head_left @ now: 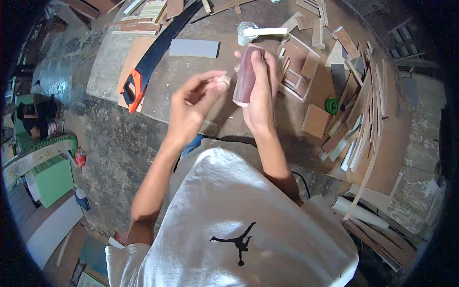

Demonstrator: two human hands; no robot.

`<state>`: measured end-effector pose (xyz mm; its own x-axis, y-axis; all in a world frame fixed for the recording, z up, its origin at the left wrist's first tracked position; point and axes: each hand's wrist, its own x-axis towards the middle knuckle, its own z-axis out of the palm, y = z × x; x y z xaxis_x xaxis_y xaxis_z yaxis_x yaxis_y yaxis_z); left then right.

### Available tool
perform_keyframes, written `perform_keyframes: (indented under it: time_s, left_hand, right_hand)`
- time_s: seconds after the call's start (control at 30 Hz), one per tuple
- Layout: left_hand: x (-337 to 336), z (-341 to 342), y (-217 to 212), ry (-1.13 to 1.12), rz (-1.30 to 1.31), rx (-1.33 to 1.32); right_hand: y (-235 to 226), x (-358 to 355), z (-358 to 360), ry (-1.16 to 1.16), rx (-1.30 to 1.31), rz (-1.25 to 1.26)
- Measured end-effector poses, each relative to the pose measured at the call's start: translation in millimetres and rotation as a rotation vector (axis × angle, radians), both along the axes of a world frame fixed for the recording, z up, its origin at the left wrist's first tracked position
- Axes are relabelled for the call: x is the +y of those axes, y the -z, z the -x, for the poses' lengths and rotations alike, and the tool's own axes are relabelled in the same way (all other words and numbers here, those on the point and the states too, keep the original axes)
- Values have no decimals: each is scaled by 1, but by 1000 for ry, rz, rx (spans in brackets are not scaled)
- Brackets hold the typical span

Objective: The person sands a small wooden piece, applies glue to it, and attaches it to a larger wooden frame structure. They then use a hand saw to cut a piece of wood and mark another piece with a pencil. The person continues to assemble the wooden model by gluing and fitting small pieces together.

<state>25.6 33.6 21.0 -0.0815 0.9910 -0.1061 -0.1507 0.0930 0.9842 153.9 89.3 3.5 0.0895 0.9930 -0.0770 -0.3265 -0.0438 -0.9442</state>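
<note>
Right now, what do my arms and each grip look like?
Your left grip and right grip are ungloved, with no wristbands visible. Both forearms are bare. Your white T-shirt has short sleeves and a black leaping figure.

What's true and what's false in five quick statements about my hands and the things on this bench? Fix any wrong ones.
1. The right hand holds a reddish-brown piece. True.
2. The saw has an orange and black handle. True.
3. The left hand grips the saw. False: the left hand pinches a small pale piece.
4. The grey slab lies to the right of the clear container. False: the grey slab lies to the left of the clear container.
5. A green item lies beside the wood strips. True.
</note>
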Motion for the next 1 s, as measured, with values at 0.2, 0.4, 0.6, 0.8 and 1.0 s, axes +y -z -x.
perform_keyframes:
  time_s: [0.2,0.4,0.6,0.8,1.0]
  left_hand:
    - [-1,-1,-10,-9,91,-31]
    - [-4,-6,-14,-67,30,-79]
    - [-7,-5,-17,-53,34,-58]
    - [-8,1,-20,-45,35,-49]
    - [-14,-4,-18,-38,-6,-78]
  right_hand:
    - [-5,-19,-1,-77,-235,-253]
    - [-8,-21,3,-74,-237,-340]
    - [-5,-16,6,-63,-206,-405]
    - [-3,-23,7,-76,-311,-466]
    - [-18,-18,8,-52,-229,-370]
